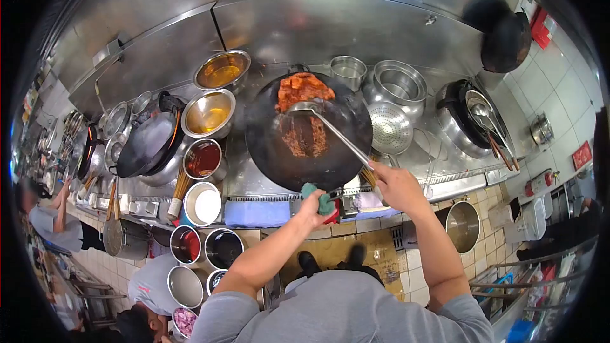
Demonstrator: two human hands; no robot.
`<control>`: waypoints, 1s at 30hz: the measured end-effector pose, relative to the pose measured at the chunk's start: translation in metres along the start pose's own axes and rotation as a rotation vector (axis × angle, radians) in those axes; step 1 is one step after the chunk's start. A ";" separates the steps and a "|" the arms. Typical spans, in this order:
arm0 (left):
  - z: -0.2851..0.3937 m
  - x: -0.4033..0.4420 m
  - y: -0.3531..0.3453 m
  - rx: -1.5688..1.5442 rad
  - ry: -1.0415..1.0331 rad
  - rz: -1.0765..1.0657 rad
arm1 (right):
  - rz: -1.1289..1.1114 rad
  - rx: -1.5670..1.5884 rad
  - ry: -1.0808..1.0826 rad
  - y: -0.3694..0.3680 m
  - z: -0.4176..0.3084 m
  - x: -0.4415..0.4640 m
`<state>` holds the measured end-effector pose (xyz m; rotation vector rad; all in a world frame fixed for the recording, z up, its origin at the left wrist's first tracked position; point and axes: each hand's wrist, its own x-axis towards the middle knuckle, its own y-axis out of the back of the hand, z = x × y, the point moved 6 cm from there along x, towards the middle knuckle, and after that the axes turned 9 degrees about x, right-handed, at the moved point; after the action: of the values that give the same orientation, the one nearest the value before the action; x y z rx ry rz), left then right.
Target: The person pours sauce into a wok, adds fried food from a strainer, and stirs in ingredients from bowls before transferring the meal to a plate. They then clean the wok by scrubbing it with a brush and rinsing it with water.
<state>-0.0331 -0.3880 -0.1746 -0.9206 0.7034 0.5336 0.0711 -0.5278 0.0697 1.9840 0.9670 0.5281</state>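
A large black wok (270,152) sits on the stove in front of me. Glossy red-orange food (304,86) is heaped against its far side, with a thinner smear of sauce lower down. My left hand (312,208) is closed on a folded green cloth (319,197) at the wok's near rim; whatever part of the wok lies under the cloth is hidden. In my right hand (397,185) is the long handle of a metal ladle (343,138). The ladle's bowl rests inside the wok, at the lower edge of the heaped food.
Left of the wok stand bowls of yellow oil (210,113) and a pot of red sauce (203,157). A perforated strainer (389,128) and metal pots (400,82) flank its right. Another wok (149,143) steams farther left. Co-workers are at left (57,219) and lower left (152,286).
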 end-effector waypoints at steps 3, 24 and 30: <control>0.049 -0.018 -0.032 -0.125 -0.163 0.000 | -0.028 0.050 -0.059 0.000 0.008 -0.025; 0.046 -0.055 -0.037 -0.211 -0.060 -0.010 | -0.277 -0.084 -0.026 0.088 -0.022 -0.114; 0.065 -0.008 -0.028 -0.203 -0.079 -0.033 | -0.179 -0.089 -0.041 0.016 0.010 -0.033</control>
<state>0.0012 -0.3480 -0.1272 -1.0923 0.5684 0.6172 0.0648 -0.5641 0.0771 1.8021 1.0649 0.4222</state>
